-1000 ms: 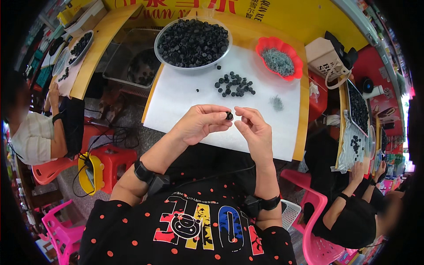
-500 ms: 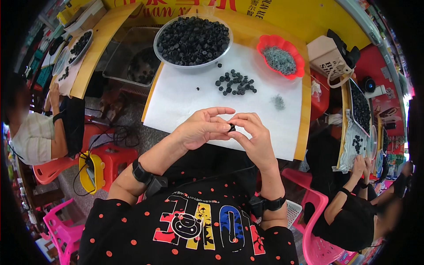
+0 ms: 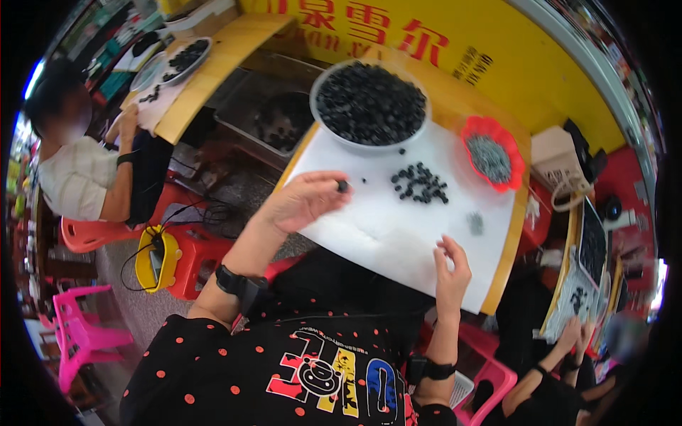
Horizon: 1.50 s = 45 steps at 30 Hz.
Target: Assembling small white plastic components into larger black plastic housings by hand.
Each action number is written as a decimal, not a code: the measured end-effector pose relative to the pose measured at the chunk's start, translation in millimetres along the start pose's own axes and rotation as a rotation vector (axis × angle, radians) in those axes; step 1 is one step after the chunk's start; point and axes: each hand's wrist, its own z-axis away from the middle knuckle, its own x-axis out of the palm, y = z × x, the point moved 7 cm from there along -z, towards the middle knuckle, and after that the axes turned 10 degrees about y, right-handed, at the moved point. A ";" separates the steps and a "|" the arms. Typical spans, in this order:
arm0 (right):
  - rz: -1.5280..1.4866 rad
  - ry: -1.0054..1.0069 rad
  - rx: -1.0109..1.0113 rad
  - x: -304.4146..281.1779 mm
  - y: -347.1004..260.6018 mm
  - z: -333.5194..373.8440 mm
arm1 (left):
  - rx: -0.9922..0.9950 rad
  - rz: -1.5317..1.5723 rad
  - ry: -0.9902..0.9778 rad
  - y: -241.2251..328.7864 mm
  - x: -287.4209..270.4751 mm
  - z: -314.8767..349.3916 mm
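Note:
My left hand [image 3: 310,204] is raised over the left edge of the white sheet [image 3: 341,231]. Between its thumb and fingers is a small round black part [image 3: 342,186]. Apart from it, my right hand [image 3: 452,273] hovers over the sheet's near right side, its fingers loosely bent and apart, with nothing visible in them. A loose cluster of small black parts [image 3: 419,183] lies on the sheet beyond my hands. Right of that is a little heap of thin grey metal pieces [image 3: 475,224], too fine to name.
A clear bowl [image 3: 317,122] heaped with black parts stands at the back. Beside it is a red flower-shaped dish [image 3: 517,157] of grey metal pieces. A beige bag [image 3: 556,157] sits right. People work at tables on both sides; a yellow basket [image 3: 169,266] stands at lower left.
My hands were together over the black part. Now they are apart: the left has moved left with the part, the right has moved right. The whole view has shifted and turned.

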 end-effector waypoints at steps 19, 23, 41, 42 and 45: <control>0.201 0.150 -0.158 -2.4 30.6 9.5 | 1.242 -0.555 -0.577 113.5 191.5 158.1; 0.204 0.157 -0.176 0.6 20.0 10.6 | 0.828 -0.015 -0.985 115.9 206.1 176.1; 0.155 0.186 -0.395 -2.5 10.0 20.7 | 0.795 -0.263 -1.307 48.1 266.3 230.7; 0.160 0.189 -0.376 -3.7 10.0 17.2 | 0.780 -0.276 -1.321 45.2 268.9 229.3; 0.150 0.202 -0.353 -5.8 21.6 20.3 | 0.740 -0.314 -1.344 37.5 274.1 226.0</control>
